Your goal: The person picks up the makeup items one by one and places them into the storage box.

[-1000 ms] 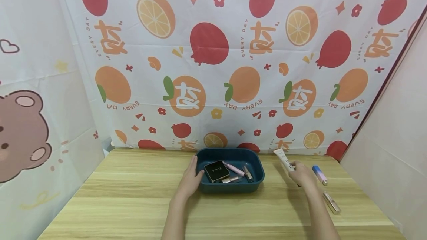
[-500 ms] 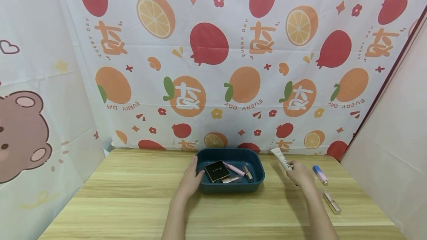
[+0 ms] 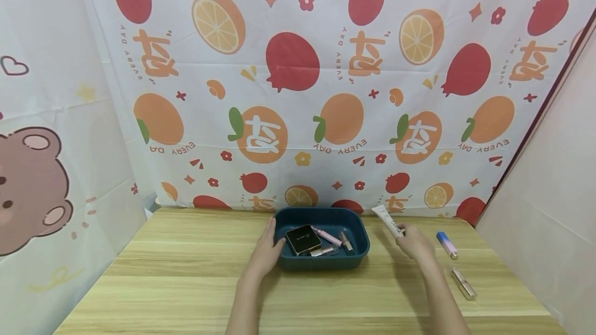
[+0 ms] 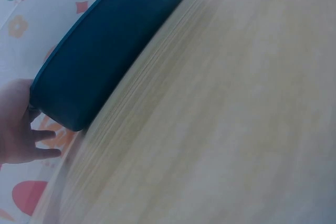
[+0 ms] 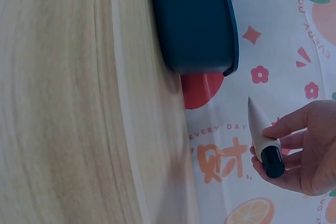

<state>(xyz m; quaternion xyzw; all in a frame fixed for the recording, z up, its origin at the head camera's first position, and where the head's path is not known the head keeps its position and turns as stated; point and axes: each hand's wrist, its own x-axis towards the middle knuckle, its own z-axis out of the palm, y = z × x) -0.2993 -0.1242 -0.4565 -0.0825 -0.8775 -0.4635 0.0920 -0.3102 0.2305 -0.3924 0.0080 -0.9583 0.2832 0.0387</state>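
Note:
My right hand pinches a white squeeze tube by its black-cap end, to the right of a dark teal bin. In the right wrist view, the thumb and fingers hold the tube, its black cap facing the camera. My left hand rests against the bin's left end, fingers extended and thumb at the rim. Inside the bin lie a black square compact, a pink tube and small lipstick-like tubes.
On the wooden table, right of my right hand, lie a blue-and-pink tube and a gold-and-clear cosmetic tube. A fruit-print cloth hangs behind the table, and pale sheets stand along both sides.
My right hand has moved slightly left with the squeeze tube, bringing it closer to the bin. The left hand and the bin stay in place.

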